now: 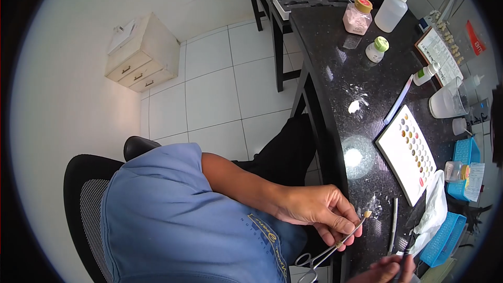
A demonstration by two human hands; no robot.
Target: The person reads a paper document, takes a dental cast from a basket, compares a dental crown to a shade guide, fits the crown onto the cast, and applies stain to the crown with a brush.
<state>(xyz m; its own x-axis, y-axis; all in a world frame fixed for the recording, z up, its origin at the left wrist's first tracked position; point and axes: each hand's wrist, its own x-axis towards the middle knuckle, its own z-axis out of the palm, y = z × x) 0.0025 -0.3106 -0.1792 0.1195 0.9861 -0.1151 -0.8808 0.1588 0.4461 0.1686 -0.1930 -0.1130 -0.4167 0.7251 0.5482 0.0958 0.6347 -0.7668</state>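
Note:
My left hand (327, 212) is closed around a hemostat (335, 248), its ring handles hanging toward my lap. At the tip sits a small tooth-coloured dental crown (368, 214), held just above the desk edge. Low in the view, my right hand (387, 271) is partly cut off and slightly blurred. Its fingers pinch a slim dark-handled tool (406, 254), whose kind I cannot make out. Beside that hand lie a thin grey rod (394, 225) and a crumpled white tissue (434, 204).
On the black desk (335, 89) lie a white palette with coloured wells (398, 162), a pale lilac stick (398, 99) and white powder (354, 106). Bottles, a pink-powder jar (358, 17), a plastic cup (448, 99) and blue baskets (443, 240) stand farther back. A drawer cabinet (141, 57) stands behind.

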